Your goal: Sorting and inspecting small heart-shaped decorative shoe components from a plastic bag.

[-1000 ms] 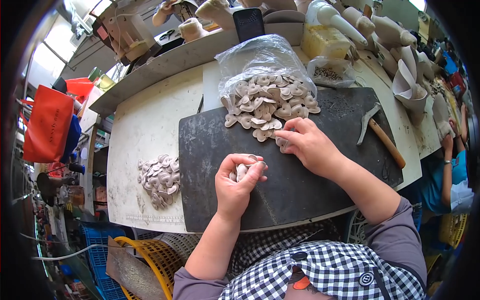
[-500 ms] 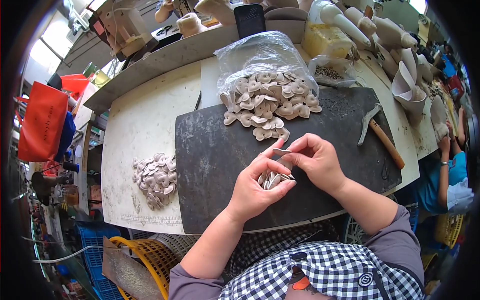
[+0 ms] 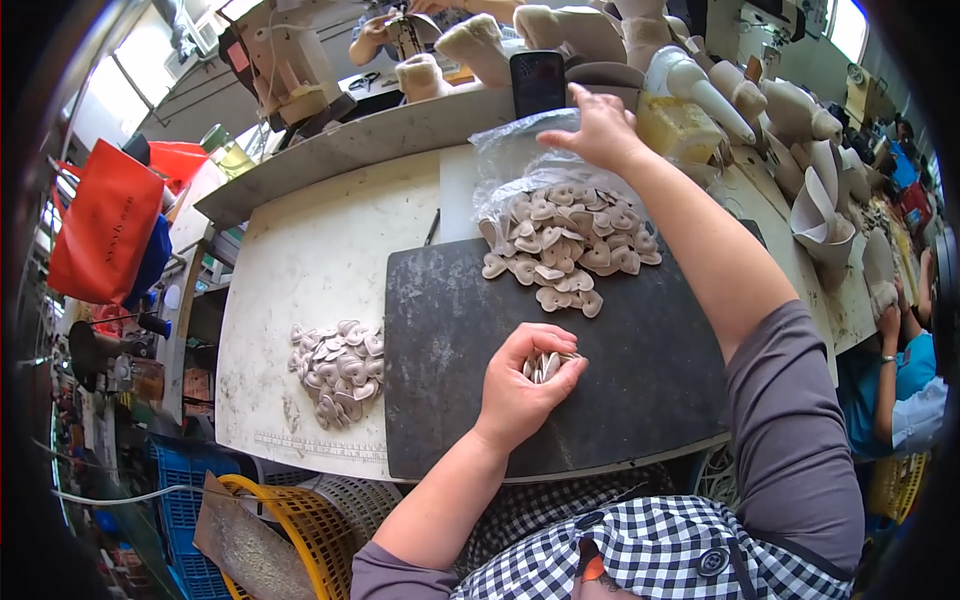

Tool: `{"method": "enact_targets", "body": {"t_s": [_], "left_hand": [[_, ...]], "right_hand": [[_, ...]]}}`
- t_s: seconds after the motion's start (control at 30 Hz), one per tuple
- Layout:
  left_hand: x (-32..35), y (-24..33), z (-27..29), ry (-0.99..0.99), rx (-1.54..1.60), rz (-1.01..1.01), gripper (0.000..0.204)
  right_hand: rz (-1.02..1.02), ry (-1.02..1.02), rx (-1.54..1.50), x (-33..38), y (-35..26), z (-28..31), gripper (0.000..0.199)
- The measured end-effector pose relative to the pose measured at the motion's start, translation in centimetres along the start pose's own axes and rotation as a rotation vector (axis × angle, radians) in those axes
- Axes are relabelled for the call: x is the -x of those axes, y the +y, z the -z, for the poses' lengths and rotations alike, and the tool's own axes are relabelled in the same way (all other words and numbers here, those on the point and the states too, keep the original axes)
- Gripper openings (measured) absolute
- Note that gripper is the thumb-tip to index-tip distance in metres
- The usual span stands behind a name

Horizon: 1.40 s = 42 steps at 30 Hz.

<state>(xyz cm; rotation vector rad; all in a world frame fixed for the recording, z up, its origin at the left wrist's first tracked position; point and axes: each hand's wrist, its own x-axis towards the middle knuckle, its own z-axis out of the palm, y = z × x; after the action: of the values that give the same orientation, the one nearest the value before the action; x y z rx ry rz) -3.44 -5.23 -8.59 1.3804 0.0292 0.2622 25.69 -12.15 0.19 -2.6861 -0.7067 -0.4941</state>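
Observation:
My left hand (image 3: 517, 392) is curled around a handful of small beige heart-shaped pieces (image 3: 544, 366), low over the dark mat (image 3: 450, 340). My right hand (image 3: 603, 135) is stretched far forward, fingers apart, above the clear plastic bag (image 3: 515, 150) and close to a black phone (image 3: 538, 82) propped upright. Nothing shows in its fingers. From the bag's mouth a heap of the same heart-shaped pieces (image 3: 570, 240) spills onto the mat. A second pile of pieces (image 3: 338, 372) lies left of the mat, on the pale board.
A low grey ledge (image 3: 330, 150) borders the table's far side. Beige boot-like forms (image 3: 820, 220) crowd the right. A yellow block (image 3: 677, 125) sits behind my right forearm. Yellow and blue baskets (image 3: 300, 530) stand below the left front edge. Another person's arm (image 3: 886, 370) shows at far right.
My right hand has left the side of my left hand and reached forward over the bag; the piece it pinched no longer shows. My forearm now covers the hammer's place. The view has shifted.

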Motion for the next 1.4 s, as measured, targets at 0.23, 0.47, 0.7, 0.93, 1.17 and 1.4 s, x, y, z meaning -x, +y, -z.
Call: {"method": "enact_targets", "body": {"t_s": [0.23, 0.47, 0.7, 0.93, 1.17, 1.4], "left_hand": [[-0.2, 0.4, 0.2, -0.037, -0.09, -0.06, 0.017], [-0.3, 0.2, 0.4, -0.05, -0.142, -0.089, 0.016], [-0.1, 0.1, 0.2, -0.051, -0.165, -0.119, 0.016], [0.0, -0.2, 0.1, -0.064, -0.174, -0.152, 0.016], [0.2, 0.2, -0.1, -0.051, -0.132, -0.111, 0.016], [1.7, 2.3, 0.2, -0.203, 0.172, -0.03, 0.017]], "right_hand": [[0.191, -0.045, -0.099, -1.4, -1.0, 2.1, 0.023], [0.38, 0.215, -0.341, -0.9, -1.8, 7.5, 0.023], [0.527, 0.348, -0.395, 0.2, -2.6, 10.5, 0.018], [0.607, 0.625, -0.246, 1.2, -2.2, 11.3, 0.021], [0.38, 0.476, -0.387, 1.9, -1.9, 12.3, 0.031], [-0.431, -0.213, -1.637, 7.7, -0.6, 10.9, 0.04]]}}
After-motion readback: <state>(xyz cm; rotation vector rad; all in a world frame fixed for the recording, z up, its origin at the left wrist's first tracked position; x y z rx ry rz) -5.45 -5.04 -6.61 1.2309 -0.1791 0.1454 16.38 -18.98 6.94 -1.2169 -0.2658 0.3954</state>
